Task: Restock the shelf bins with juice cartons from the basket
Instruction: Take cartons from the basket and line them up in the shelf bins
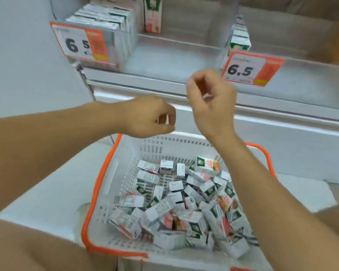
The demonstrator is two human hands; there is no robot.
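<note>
Cartons (176,208) lie in a loose heap in the basket (108,184), tumbled at all angles, most showing grey printed sides, a few showing green and orange faces. One carton (206,163) sits highest, at the far right of the heap, tilted with its front up. The basket is white and slotted with an orange rim; it stands below and in front of the shelf (164,83).

My left hand (147,116) hangs over the basket's far left corner, fingers curled in toward the thumb. Something pale shows between the tips; too blurred to tell whether I hold anything. My right hand (209,98) is higher, in front of the shelf edge, fingers bent and bunched toward the thumb, with a pale streak at the tips. I cannot tell if it is a grip. Both forearms cross above the heap, the right one covering the basket's right side.

On the shelf, the left bin (133,26) holds a packed row of cartons (104,18) behind a tag (80,44) reading 6.5. A lone upright carton (152,14) stands further back in the middle. To the right, a short row (240,38) stands behind a second 6.5 tag (250,69). The floor between the rows is bare.
</note>
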